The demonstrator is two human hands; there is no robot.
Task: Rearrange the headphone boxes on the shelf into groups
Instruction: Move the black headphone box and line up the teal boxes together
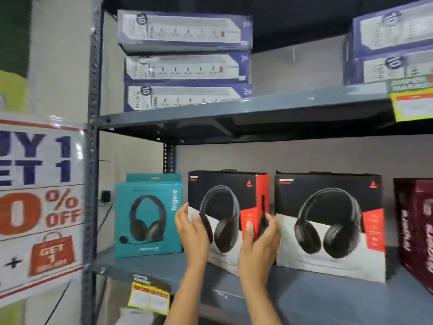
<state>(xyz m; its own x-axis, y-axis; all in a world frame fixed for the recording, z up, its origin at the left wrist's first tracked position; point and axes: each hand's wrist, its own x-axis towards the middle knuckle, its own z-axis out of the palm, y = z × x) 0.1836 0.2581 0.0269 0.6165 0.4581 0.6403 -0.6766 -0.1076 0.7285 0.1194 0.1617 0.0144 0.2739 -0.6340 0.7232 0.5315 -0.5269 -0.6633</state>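
On the grey lower shelf (304, 292) stand a teal headphone box (148, 215) at the left, a black-red-white headphone box (225, 207) in the middle, a matching second box (332, 224) to its right, and a maroon box (417, 231) at the far right edge. My left hand (191, 228) is against the left side of the middle box, fingers spread. My right hand (260, 240) cups its right side, thumb on the front. Both hands grip this box, which stands turned at an angle.
The upper shelf (234, 109) carries stacked blue-white power strip boxes (185, 62), with more at the right (393, 48). A sale poster (39, 200) hangs left of the grey upright (92, 160). Yellow price tags (150, 296) hang on the shelf fronts.
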